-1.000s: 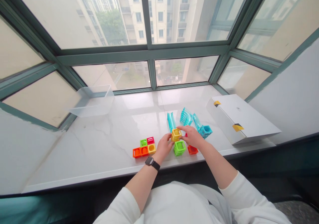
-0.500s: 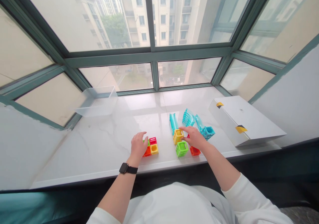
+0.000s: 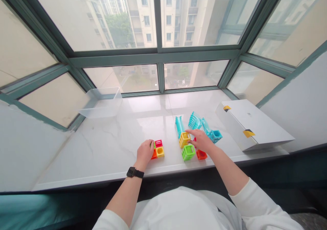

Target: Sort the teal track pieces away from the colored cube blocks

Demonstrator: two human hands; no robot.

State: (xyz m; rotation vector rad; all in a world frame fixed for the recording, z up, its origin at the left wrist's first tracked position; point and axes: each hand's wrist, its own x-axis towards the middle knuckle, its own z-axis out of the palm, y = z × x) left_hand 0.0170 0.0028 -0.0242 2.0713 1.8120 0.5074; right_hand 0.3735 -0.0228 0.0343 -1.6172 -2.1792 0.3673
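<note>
Pinched at its far edge and right side by my right hand (image 3: 201,140), the yellow openwork block (image 3: 185,139) sits just behind the green openwork block (image 3: 188,152), at the near end of the turquoise trough (image 3: 179,126). My feed shows the left hand (image 3: 145,152) curled over the orange cube (image 3: 154,154); I can't tell whether it grips anything. I judge the yellow block light, stiff and slightly slick plastic, best held across opposite side walls, clear of the openings.

At least 2 yellow blocks (image 3: 184,140) (image 3: 160,151), 3 turquoise tracks (image 3: 179,127) (image 3: 195,120) (image 3: 205,125), 1 bin (image 3: 100,112)
</note>
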